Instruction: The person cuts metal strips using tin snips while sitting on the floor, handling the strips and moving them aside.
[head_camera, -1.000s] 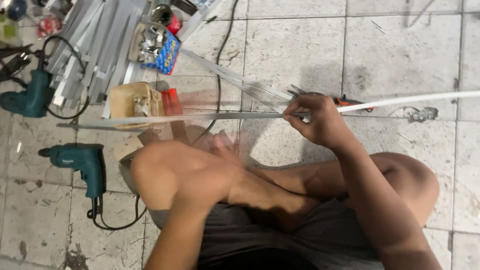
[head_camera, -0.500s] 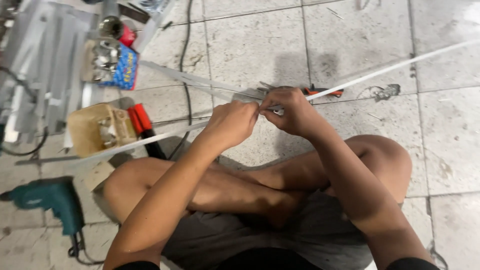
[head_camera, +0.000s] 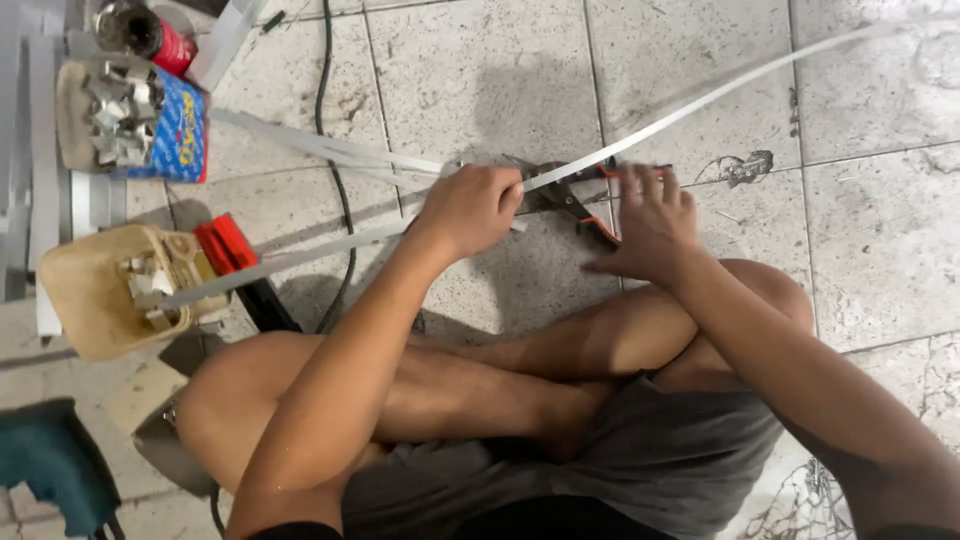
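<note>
Two hands work over a tiled floor (head_camera: 480, 70), person sitting cross-legged w/ grey shorts (head_camera: 640, 460). Long white strip (head_camera: 700, 100) runs diagonally from floor's top right edge down toward the left edge, passing thru the left hand (head_camera: 470, 208), which is clenched round it approx. mid-length. Strip's lower end lies over a beige tub (head_camera: 85, 295) near left edge. More white strips (head_camera: 320, 148) lie just above, angled the other way, ends near left hand.

Right hand (head_camera: 645, 225) is released, fingers spread, blurred, hovering just over red-handled snips (head_camera: 580, 195) lying on floor beside the strip; can't tell if it touches them. Snips' dark jaws point toward left hand.

Teal drill (head_camera: 50, 465) at bottom left corner, part cut off. Blue box (head_camera: 180, 130) w/ metal bits at top left, red-labelled can (head_camera: 150, 35) above it. Red-black tool (head_camera: 235, 260) just right of tub. Black cord (head_camera: 335, 180) runs from top edge down under the strips.
</note>
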